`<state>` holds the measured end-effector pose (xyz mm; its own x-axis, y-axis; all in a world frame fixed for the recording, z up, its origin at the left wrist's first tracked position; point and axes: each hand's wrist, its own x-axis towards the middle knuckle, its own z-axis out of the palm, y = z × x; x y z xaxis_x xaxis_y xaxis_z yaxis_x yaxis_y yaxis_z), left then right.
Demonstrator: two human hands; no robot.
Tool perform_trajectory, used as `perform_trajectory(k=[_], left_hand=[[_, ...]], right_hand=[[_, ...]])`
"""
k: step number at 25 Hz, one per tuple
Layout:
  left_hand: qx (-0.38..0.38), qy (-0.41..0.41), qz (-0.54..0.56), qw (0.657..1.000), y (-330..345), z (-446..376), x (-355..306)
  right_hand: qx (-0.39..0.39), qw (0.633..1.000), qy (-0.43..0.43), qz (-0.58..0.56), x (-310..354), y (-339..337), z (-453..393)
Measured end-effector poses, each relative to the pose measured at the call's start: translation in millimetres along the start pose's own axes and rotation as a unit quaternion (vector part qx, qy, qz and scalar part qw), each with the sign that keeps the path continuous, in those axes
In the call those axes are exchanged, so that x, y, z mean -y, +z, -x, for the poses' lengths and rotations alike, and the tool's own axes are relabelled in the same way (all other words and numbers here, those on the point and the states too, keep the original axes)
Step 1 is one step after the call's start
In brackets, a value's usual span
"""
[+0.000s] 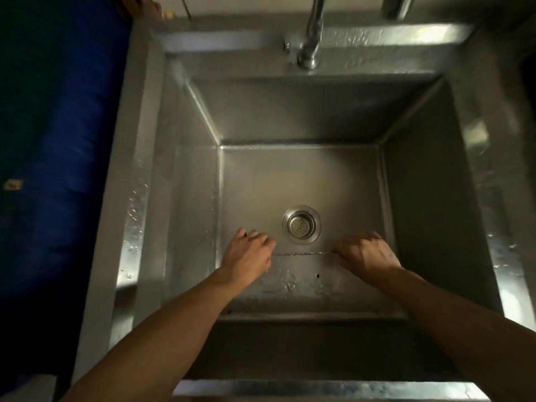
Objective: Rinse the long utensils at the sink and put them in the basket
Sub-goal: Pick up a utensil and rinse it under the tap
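Observation:
Both my hands are down inside a deep steel sink (185, 198). A thin, long metal utensil (301, 253), like a skewer, runs level between them just in front of the drain. My left hand (248, 255) holds its left end with curled fingers. My right hand (367, 255) grips its right end, fingers curled over it. The ends of the utensil are hidden in my fists. No basket is in view.
A round strainer drain (301, 224) sits in the sink floor just beyond my hands. The tap (311, 39) stands at the back rim, with no water seen running. The rim is wet. A dark blue surface (58, 111) lies to the left of the sink.

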<state>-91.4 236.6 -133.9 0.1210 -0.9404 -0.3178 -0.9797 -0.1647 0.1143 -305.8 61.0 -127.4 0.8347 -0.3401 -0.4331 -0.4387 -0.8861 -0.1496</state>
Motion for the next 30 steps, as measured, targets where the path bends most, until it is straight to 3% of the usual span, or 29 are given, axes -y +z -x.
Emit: perform_trajectory(k=[5, 10, 17, 22, 26, 28, 30], left_hand=[[-0.093, -0.014, 0.097, 0.991, -79.8, -2.3, 13.4], [-0.172, -0.067, 0.213, 0.959, -183.3, 0.3, 27.4], [-0.216, -0.089, 0.255, 0.938, -301.2, 19.0, 29.9], [-0.229, -0.089, 0.293, 0.924, -338.7, 31.2, 28.6], [-0.223, -0.095, 0.316, 0.917, -340.9, 31.2, 24.4], [-0.211, -0.091, 0.327, 0.917, -336.6, 29.7, 20.9], [-0.194, -0.086, 0.331, 0.919, -329.9, 29.5, 19.4]], right_hand=[[-0.079, 0.992, 0.080, -0.058, -15.0, -80.6, 8.8], [-0.126, 0.946, 0.184, -0.237, -19.3, -188.1, 31.7], [-0.233, 0.878, 0.171, -0.381, -5.3, -310.1, 75.5], [-0.324, 0.679, 0.190, -0.631, 26.1, -341.2, 92.4], [-0.286, 0.482, 0.216, -0.800, 40.1, -331.5, 82.8], [-0.243, 0.447, 0.198, -0.838, 47.4, -317.5, 73.1], [-0.235, 0.442, 0.187, -0.845, 53.5, -305.7, 64.3]])
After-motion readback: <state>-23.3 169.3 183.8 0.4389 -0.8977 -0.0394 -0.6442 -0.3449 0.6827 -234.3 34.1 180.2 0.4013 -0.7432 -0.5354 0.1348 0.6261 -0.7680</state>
